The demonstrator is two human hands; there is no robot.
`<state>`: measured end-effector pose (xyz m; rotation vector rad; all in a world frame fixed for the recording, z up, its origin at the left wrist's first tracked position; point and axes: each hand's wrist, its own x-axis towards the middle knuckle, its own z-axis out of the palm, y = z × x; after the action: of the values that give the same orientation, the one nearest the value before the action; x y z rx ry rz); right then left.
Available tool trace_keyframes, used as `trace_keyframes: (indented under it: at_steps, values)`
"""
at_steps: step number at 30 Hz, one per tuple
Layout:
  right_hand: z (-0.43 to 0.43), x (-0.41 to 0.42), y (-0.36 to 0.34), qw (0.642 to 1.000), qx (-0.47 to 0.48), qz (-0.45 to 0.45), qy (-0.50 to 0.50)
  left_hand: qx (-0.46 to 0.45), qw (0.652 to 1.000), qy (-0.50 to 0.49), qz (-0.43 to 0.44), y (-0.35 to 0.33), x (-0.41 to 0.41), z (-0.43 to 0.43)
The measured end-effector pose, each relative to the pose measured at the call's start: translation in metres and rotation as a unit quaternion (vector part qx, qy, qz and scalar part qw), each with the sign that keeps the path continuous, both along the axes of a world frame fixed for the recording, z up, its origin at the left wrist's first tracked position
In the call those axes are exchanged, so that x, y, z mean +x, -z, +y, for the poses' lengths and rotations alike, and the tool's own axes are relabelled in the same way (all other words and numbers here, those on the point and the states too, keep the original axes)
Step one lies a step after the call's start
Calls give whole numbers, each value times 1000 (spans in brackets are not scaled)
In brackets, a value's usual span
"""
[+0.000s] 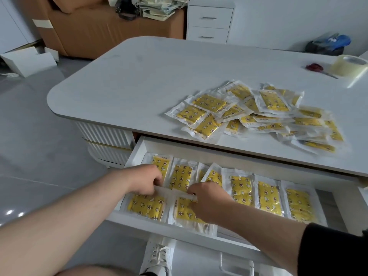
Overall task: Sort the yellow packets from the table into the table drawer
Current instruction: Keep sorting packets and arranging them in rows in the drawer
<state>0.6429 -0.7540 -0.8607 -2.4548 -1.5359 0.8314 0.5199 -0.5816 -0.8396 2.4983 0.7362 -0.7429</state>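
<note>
Your fingers [157, 181] on the left hand [146, 181] curl closed on the clear top edge of a packet at the near-left of the drawer [139, 149], while your right hand [207, 196] presses on the neighbouring front packet [183, 211], its fingertips folded under so you cannot tell whether they pinch the edge or only hold it flat. You look to be in the placing step: squaring these two front packets into a second row, in front of the row of packets [266, 196] already standing side by side along the back. Most of the work remains, since a loose pile of yellow packets [258, 114] lies overlapped on the table [139, 76] above the drawer. Next, you will likely need to let go once the edges sit straight, then reach up to the pile and lift one packet cleanly off the others without dragging its neighbours toward the table edge.
</note>
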Motion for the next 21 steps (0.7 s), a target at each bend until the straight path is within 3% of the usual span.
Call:
trace_keyframes:
  at_steps: [6,9,12,14,21]
  values:
    - [6,-1,7,999,-3,-29,-43,32,999,21,20,11,2,-5]
    - [1,13,0,993,62,-98,1,41,999,20,24,16,2,-2]
    - [-8,32,1,981,-4,-191,41,36,999,16,19,18,1,0]
    - [-12,36,5,981,-51,-185,26,33,999,21,13,19,1,-1]
    - [-15,39,10,984,-8,-175,-34,30,999,23,4,21,0,0]
